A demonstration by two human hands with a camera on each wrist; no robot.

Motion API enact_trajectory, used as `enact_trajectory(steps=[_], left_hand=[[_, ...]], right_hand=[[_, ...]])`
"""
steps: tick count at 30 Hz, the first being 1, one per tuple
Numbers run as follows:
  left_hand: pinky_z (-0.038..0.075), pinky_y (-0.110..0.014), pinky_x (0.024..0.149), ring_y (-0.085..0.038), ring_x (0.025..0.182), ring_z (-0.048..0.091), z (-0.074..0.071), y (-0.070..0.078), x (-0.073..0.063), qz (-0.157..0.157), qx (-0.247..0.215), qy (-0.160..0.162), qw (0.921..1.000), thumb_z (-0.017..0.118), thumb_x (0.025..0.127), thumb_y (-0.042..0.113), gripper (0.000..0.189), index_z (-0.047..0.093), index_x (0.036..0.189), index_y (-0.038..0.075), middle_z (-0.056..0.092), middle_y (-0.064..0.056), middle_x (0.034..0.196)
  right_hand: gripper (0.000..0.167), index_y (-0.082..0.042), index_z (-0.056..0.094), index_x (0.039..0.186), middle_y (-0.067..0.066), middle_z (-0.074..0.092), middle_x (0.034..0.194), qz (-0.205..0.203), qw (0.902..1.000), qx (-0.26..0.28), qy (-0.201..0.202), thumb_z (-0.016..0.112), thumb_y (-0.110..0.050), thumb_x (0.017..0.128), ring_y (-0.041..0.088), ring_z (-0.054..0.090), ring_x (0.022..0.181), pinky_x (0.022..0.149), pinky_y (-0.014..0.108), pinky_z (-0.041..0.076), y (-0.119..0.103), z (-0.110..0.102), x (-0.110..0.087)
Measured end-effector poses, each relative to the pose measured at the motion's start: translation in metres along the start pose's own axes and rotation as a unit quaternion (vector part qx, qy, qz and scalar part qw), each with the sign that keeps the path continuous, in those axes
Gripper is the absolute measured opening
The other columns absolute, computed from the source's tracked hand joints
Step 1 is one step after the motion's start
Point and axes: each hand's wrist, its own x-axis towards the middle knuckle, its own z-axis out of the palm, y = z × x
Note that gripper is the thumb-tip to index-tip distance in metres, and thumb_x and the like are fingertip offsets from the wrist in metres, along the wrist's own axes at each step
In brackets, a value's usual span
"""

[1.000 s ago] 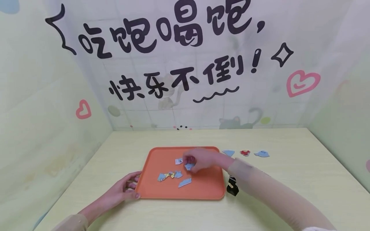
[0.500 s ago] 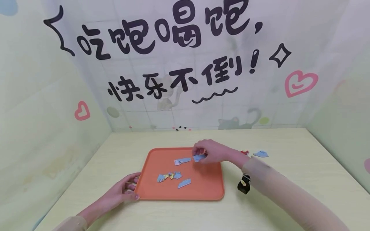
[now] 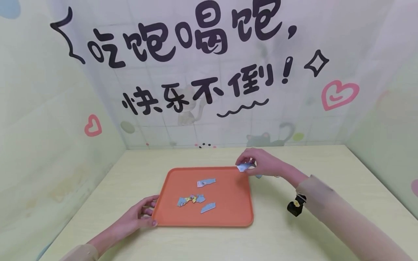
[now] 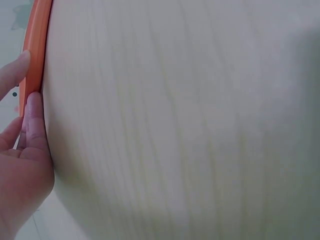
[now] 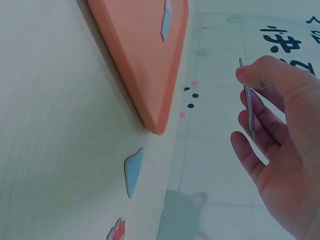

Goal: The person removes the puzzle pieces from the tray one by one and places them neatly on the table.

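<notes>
My left hand (image 3: 135, 214) holds the left edge of an orange tray (image 3: 232, 221), its thumb near the front corner. In the left wrist view, thumb and fingers are at the tray's rim (image 4: 37, 60). Over the tray's back right corner, my right hand (image 3: 266, 163) pinches a flat light-blue puzzle piece (image 3: 243, 167), seen edge-on in the right wrist view between thumb and fingers. On the tray lie a blue strip (image 3: 206, 182) at the back, a joined blue-and-yellow cluster (image 3: 191, 199) left of the middle, and a slanted blue piece (image 3: 208, 207) towards the front.
Beyond the tray's right side, a blue piece (image 5: 133, 172) and a red piece (image 5: 118, 230) lie on the pale wood table; the right hand largely hides them in the head view. A black object (image 3: 295, 207) hangs at the right wrist. A printed curtain (image 3: 209, 123) stands behind.
From over the tray, my right hand has moved right and back to its far corner, carrying the blue puzzle piece. The back strip has come into fuller view. My left hand stays put.
</notes>
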Motion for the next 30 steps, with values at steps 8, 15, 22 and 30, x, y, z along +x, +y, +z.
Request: enact_trajectory(steps=[8,15,22,30], left_hand=[[0.049,-0.019,0.083,-0.010,0.100,0.052,0.000,0.000,0.000,-0.007,-0.009,-0.003,0.9999,0.076,0.084,0.012,0.084,0.028,0.153,0.001,0.041,-0.023,0.135],[0.049,-0.019,0.083,-0.012,0.101,0.052,0.000,0.000,0.001,-0.016,-0.010,-0.001,0.9998,0.076,0.084,0.014,0.085,0.028,0.153,0.002,0.042,-0.022,0.136],[0.047,-0.020,0.083,-0.014,0.102,0.051,0.000,0.001,0.001,-0.021,-0.013,-0.003,0.9997,0.076,0.084,0.013,0.086,0.027,0.153,0.002,0.041,-0.023,0.137],[0.047,-0.020,0.083,-0.012,0.101,0.051,0.000,0.002,0.000,-0.016,-0.013,-0.006,0.9998,0.076,0.084,0.013,0.085,0.027,0.153,0.002,0.041,-0.022,0.136]], right_hand=[[0.029,-0.018,0.070,0.112,0.004,0.065,0.107,0.037,0.9991,0.016,0.011,0.072,-0.008,0.085,0.018,0.056,0.081,0.054,0.027,0.050,0.016,-0.016,-0.021],[0.029,-0.012,0.070,0.113,0.004,0.065,0.105,0.049,0.9983,0.006,0.029,0.072,-0.007,0.085,0.016,0.057,0.077,0.063,0.029,0.054,0.032,-0.030,-0.039],[0.028,-0.010,0.071,0.112,0.002,0.068,0.106,0.035,0.9954,-0.059,0.067,0.075,-0.007,0.084,0.013,0.057,0.089,0.079,0.026,0.052,0.052,-0.043,-0.063],[0.029,-0.010,0.071,0.112,0.001,0.066,0.100,0.052,0.9909,-0.084,0.091,0.076,-0.007,0.083,0.010,0.054,0.084,0.075,0.022,0.051,0.072,-0.054,-0.084]])
